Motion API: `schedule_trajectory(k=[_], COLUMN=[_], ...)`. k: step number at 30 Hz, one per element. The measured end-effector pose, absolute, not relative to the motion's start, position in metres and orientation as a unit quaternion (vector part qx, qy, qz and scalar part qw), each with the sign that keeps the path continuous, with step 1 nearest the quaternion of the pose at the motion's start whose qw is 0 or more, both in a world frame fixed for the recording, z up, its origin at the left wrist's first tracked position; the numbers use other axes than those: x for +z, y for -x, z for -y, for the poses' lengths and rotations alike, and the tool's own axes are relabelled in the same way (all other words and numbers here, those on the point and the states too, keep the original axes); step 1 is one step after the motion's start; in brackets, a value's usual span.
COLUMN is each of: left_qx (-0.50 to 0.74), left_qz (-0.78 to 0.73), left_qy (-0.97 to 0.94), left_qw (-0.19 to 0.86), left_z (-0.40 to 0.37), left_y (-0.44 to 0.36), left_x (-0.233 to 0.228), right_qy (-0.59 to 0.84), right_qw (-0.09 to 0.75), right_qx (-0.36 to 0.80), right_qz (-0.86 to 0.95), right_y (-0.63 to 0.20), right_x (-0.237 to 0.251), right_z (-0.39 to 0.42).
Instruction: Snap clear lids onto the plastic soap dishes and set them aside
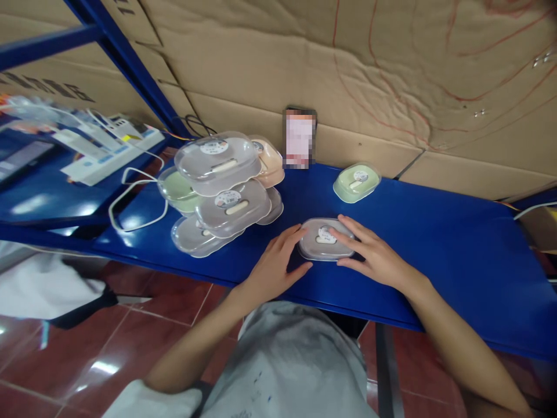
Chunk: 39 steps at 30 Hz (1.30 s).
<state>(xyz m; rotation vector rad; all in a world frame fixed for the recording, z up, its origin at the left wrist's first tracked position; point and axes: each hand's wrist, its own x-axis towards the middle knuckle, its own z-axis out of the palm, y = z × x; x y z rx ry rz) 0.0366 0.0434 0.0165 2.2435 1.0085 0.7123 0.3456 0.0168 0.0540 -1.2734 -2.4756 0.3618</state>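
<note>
A grey soap-dish-like box with a clear domed lid and a round label lies flat on the blue table in front of me. My left hand is at the box's left end, fingers stretched and thumb apart, with fingertips at the lid's edge. Over the right end spreads my right hand. One of its fingertips rests on the label, another is at the far edge, and the thumb is by the near edge. Neither hand is closed round the box.
A loose pile of similar lidded boxes stands to the left. One green box sits farther back. A phone leans on the cardboard wall. Power strips and a white cable lie at the far left.
</note>
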Motion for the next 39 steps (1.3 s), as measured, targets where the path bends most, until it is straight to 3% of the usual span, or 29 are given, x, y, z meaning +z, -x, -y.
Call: schedule_trajectory(k=[8,14,22,27,39], left_qx=[0.291,0.261,0.204,0.208,0.276], left_qz=[-0.384,-0.339,-0.246,-0.240,-0.296], left_qy=[-0.821,-0.874,-0.939,-0.943,-0.911], left_qw=[0.307,0.229,0.127,0.103,0.079], left_z=[-0.041,-0.059,-0.116,-0.123,-0.122], left_y=[-0.037,-0.057,-0.130,-0.127,-0.119], left_x=[0.017,0.027,0.038,0.034,0.047], right_qy=[0.445,0.485,0.548,0.554,0.571], right_qw=[0.158,0.146,0.232,0.282,0.264], right_qx=[0.105,0.133,0.126,0.108,0.073], right_qz=[0.875,0.852,0.794,0.776,0.774], right_y=[-0.337,-0.352,-0.400,-0.407,-0.397], right_x=[0.048,0.061,0.049,0.038,0.026], right_z=[-0.018,-0.019,-0.033,-0.043,-0.047])
